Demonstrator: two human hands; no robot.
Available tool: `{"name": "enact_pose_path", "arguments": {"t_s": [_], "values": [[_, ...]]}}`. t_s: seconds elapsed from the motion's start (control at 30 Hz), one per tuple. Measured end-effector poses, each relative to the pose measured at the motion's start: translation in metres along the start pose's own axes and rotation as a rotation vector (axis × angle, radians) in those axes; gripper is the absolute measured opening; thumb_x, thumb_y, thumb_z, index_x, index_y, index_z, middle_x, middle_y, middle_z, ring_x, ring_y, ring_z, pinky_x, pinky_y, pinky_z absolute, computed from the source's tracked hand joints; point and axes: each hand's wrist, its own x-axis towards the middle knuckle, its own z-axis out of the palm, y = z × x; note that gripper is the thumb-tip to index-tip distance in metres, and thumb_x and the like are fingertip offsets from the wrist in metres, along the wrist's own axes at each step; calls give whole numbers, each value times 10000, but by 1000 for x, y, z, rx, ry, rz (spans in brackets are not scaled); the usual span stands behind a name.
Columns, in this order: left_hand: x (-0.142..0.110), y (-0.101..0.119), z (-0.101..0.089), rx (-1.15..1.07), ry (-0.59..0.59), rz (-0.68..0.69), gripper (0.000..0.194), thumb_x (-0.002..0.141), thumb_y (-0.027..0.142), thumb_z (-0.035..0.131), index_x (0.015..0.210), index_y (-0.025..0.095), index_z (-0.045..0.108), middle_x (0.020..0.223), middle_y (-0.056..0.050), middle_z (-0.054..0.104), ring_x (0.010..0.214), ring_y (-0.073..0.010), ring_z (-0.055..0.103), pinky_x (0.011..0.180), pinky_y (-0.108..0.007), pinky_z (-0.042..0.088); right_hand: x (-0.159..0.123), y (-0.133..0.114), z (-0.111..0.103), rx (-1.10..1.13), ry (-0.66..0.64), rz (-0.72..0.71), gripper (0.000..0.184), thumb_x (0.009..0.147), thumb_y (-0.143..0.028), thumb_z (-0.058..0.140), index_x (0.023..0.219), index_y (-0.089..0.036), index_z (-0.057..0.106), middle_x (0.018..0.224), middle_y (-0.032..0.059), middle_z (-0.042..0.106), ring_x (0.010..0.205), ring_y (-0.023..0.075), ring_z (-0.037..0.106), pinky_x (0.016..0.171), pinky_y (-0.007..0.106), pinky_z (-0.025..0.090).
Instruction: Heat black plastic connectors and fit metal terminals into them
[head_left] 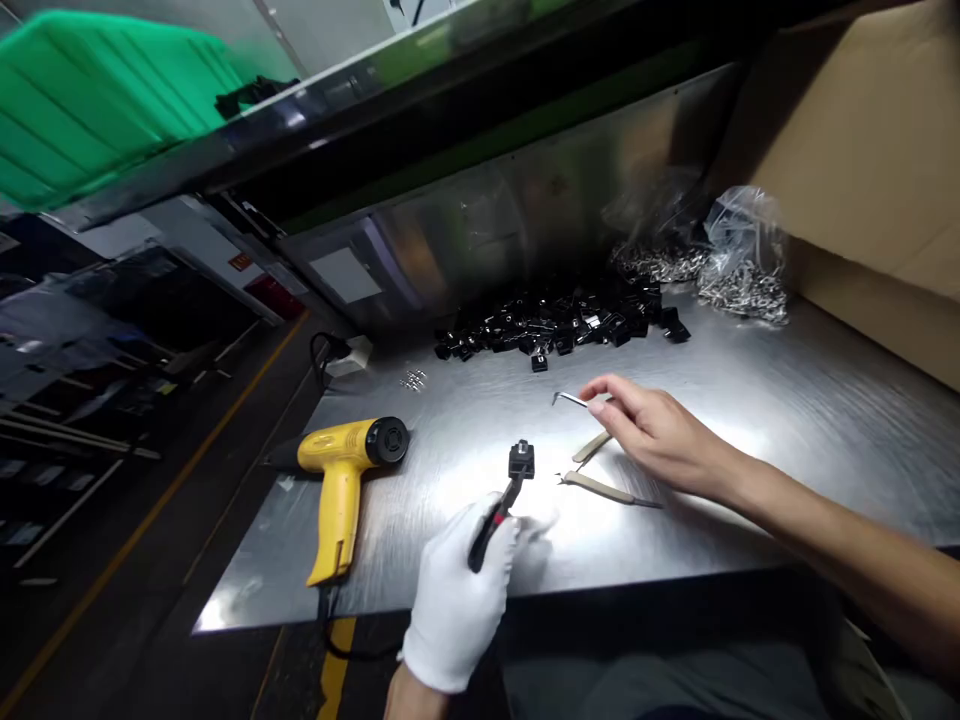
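Note:
My left hand, in a white glove, is wrapped round a black-handled tool with a small red mark. At the tool's far end sits a small black square part with a shiny metal piece on top. Bare, my right hand pinches a thin metal pick with a bent tip, above and to the right of the black part. Partly under that hand lie pliers with beige handles on the metal table.
A yellow heat gun lies at left, its cord over the front edge. Black parts are heaped at the back, with small metal pins nearby. Bagged metal pieces and a cardboard box stand right. Overhead, a shelf holds a green bin.

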Motion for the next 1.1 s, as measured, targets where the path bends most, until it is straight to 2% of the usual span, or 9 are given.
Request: {"name": "enact_pose_path", "arguments": {"t_s": [0.07,0.13,0.23,0.33,0.57,0.67,0.77,0.97,1.1], "values": [[1,-8,-2,176,52,113,170,951,318,602,1075,227,676,1051,-58,726,965,-220,676,852,-330,517,-14,-10,2,118,-50,-4,369,1066,-492,373,1281,-300,602,919,-27,699,877,159,662,759,283,523],[2,-16,-3,276,68,186,207,937,296,621,1132,231,652,1056,-57,723,965,-223,677,856,-337,516,-26,-16,9,268,-92,24,362,1055,-493,411,1286,-320,630,1082,-21,709,1086,169,642,911,285,512],[0,-26,-5,352,60,260,244,916,284,651,1153,227,637,1040,-55,717,947,-222,674,856,-344,520,-36,-17,23,425,-111,104,317,1039,-466,474,1255,-336,666,1000,-20,724,1209,213,597,1044,353,466],[-1,-33,-7,407,57,299,258,905,284,667,1154,223,639,1028,-53,711,926,-218,670,847,-348,519,-40,-15,35,441,-78,155,293,1030,-452,500,1241,-349,676,863,-17,714,1226,250,587,1079,426,446],[1,-33,-7,475,41,312,265,896,313,676,1141,214,653,1009,-52,712,917,-226,667,842,-363,517,-38,-16,38,472,-89,188,257,1033,-436,508,1194,-354,690,786,-23,666,1089,231,627,929,372,506],[1,-32,-7,480,31,308,264,900,315,673,1141,210,649,1003,-50,710,915,-223,661,834,-362,512,-38,-16,38,485,-110,212,260,1032,-451,505,1187,-354,690,792,-32,638,806,168,608,680,296,489],[1,-33,-8,487,12,307,264,901,319,672,1137,203,647,1003,-51,710,912,-220,658,832,-364,511,-38,-16,40,521,-158,257,296,1035,-486,481,1239,-359,653,721,-47,544,602,128,466,525,276,382],[2,-29,-11,414,-21,268,244,909,294,656,1140,214,647,1028,-47,709,928,-215,657,852,-354,518,-43,-17,42,441,-151,199,317,1043,-483,454,1279,-343,613,868,-6,622,746,165,551,616,302,427],[1,-19,-15,336,-71,232,188,914,270,643,1099,235,653,980,-18,703,877,-189,660,812,-314,524,-46,-21,41,445,-151,158,296,1053,-462,435,1247,-321,609,862,-7,626,732,167,559,614,306,426]]}}
